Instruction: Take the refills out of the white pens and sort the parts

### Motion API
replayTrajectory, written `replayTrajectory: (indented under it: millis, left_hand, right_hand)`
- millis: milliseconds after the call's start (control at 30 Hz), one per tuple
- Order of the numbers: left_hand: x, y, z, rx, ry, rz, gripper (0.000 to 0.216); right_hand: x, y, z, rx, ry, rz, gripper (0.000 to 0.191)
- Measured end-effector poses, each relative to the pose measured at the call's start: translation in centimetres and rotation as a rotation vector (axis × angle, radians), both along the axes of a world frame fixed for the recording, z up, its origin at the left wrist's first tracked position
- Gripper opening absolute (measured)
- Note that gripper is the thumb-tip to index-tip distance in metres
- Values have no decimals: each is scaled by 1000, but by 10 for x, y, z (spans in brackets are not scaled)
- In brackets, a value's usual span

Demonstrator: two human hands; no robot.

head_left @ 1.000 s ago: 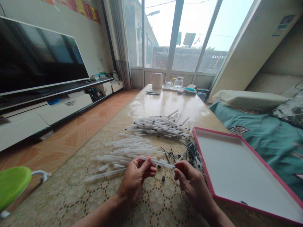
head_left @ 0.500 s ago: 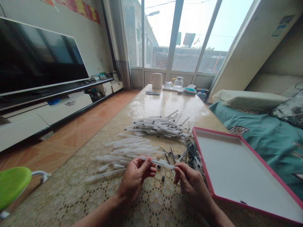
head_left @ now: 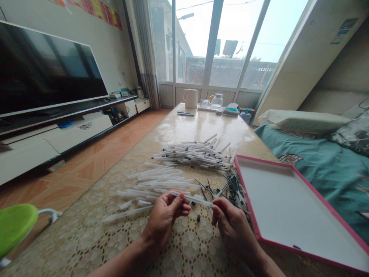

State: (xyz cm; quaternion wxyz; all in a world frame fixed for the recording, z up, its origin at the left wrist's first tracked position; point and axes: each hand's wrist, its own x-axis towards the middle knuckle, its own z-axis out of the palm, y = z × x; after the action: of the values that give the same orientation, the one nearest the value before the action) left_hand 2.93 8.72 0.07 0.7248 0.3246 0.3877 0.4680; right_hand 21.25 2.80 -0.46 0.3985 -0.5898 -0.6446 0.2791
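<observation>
Between my two hands a translucent white pen barrel (head_left: 198,199) is stretched across, tilted slightly down to the right. My left hand (head_left: 166,212) pinches its left end with thumb and fingers. At the other end, the fingertips of my right hand (head_left: 230,219) close on it. Just below lies a small black pen cap or plug (head_left: 198,218) on the patterned tabletop (head_left: 184,250). Loose clear barrels (head_left: 161,181) are spread beyond my left hand. Thin black pen parts (head_left: 233,186) form a heap beyond my right hand. Farther back is a pile of white pens with black ends (head_left: 193,155).
A shallow white box with a pink rim (head_left: 255,215) sits at the right, a small dark piece inside. At the table's far end stand a beige jug (head_left: 190,99) and a glass pitcher (head_left: 217,100). A green stool (head_left: 17,227) is at the lower left.
</observation>
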Motion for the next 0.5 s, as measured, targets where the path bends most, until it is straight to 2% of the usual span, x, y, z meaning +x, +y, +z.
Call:
replayTrajectory:
  millis: [100,267,500]
  left_hand:
    - [0,0,1,-5,-1,0,24]
    - [0,0,0,3,1,-7,24]
    - [0,0,-2,3,-5,-3,23]
  right_hand:
    - [0,0,-1,-29,29,0,22]
    - [0,1,0,8,-6,6,34]
    - [-2,0,-9,-112,241,9,22]
